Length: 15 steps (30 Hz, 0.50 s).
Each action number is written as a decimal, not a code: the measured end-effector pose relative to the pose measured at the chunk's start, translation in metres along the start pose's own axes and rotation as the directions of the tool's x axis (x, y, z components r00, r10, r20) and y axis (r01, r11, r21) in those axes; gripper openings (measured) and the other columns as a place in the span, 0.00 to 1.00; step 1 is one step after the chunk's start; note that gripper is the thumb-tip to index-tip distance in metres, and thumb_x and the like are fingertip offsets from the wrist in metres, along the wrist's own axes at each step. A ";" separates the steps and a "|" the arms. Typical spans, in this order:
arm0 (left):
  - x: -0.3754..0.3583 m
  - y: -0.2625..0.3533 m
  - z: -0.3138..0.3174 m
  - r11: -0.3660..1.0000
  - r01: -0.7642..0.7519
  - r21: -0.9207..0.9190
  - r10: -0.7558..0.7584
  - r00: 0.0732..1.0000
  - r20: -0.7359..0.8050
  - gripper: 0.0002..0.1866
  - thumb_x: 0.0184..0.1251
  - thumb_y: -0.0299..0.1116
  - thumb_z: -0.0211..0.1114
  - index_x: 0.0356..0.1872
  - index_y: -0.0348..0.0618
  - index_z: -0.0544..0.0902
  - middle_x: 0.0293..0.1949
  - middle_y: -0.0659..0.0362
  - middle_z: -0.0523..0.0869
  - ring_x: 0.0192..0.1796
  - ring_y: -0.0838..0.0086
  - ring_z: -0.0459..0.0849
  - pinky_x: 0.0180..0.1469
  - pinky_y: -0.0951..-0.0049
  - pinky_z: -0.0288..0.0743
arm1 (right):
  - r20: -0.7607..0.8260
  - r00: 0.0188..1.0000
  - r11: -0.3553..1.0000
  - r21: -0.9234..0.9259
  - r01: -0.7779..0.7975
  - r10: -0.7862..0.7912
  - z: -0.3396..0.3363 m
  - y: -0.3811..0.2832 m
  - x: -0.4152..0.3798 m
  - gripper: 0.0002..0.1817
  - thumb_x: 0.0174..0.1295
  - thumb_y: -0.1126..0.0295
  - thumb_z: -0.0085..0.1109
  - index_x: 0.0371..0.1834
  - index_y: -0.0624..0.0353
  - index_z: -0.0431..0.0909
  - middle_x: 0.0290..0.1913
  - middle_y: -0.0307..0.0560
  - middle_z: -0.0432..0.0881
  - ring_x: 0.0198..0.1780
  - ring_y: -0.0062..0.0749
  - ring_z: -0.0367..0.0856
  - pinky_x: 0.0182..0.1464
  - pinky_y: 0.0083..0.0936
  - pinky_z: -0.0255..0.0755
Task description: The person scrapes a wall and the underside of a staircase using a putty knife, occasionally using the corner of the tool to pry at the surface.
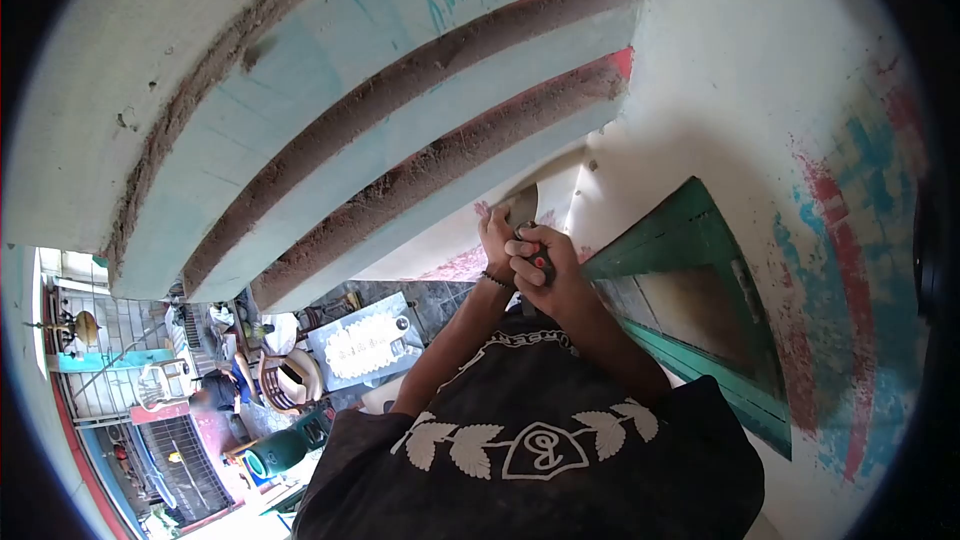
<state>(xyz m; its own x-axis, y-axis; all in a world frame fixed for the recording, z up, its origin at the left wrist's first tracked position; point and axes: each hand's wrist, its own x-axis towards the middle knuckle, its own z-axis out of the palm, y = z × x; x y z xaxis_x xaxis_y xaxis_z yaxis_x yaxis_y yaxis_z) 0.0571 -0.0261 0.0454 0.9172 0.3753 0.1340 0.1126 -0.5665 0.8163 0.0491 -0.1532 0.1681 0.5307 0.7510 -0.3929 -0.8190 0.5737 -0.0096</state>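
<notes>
My right hand (545,258) is wrapped around the black-and-red handle (538,262) of a hand tool. A broad, dark grey blade (524,202), like that of a scraper, shows just above my hands, near the corner where the pale wall meets the underside of the shelves. My left hand (497,237), with a dark beaded bracelet (494,281) at its wrist, is closed right beside the right hand, against the tool. Its fingers partly hide the blade.
Stepped pale blue ledges (420,155) with rough brown edges hang overhead at left. A green-framed panel (700,315) stands at right on a paint-stained wall (840,280). Far below left are a table (365,340), chairs (292,380), a green barrel (277,455) and a person (215,392).
</notes>
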 end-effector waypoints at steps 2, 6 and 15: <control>-0.003 -0.026 0.016 0.994 0.012 0.104 -0.011 1.000 -0.003 0.18 0.52 0.35 0.63 0.43 0.38 0.82 0.33 0.48 0.86 0.39 0.52 0.83 0.47 0.56 0.75 | -0.079 0.997 1.000 0.002 -0.005 0.006 -0.024 0.001 0.022 0.10 0.65 0.67 0.48 0.25 0.53 0.66 0.21 0.36 0.69 0.09 0.23 0.65 0.07 0.21 0.53; -0.006 0.022 -0.011 0.988 -0.139 0.072 0.146 0.985 -0.096 0.18 0.52 0.34 0.63 0.44 0.37 0.82 0.40 0.44 0.85 0.39 0.50 0.83 0.45 0.56 0.76 | 0.028 0.999 0.999 0.021 -0.044 0.043 0.001 0.000 -0.006 0.07 0.65 0.69 0.48 0.28 0.52 0.65 0.21 0.37 0.69 0.09 0.24 0.62 0.08 0.21 0.54; -0.006 -0.007 -0.001 0.974 0.101 -0.201 -0.079 0.990 0.117 0.26 0.50 0.37 0.67 0.52 0.38 0.77 0.43 0.43 0.81 0.51 0.47 0.75 0.54 0.54 0.69 | -0.012 1.000 0.999 0.025 -0.027 0.028 -0.003 0.001 0.004 0.09 0.65 0.69 0.48 0.26 0.51 0.64 0.22 0.38 0.68 0.08 0.26 0.62 0.08 0.23 0.53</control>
<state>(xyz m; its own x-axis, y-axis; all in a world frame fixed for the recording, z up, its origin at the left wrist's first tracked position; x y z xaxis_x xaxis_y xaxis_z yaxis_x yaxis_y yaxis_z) 0.0505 -0.0236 0.0397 0.9438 0.3305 0.0026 0.1257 -0.3660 0.9221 0.0500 -0.1507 0.1638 0.5052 0.7627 -0.4038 -0.8276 0.5608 0.0238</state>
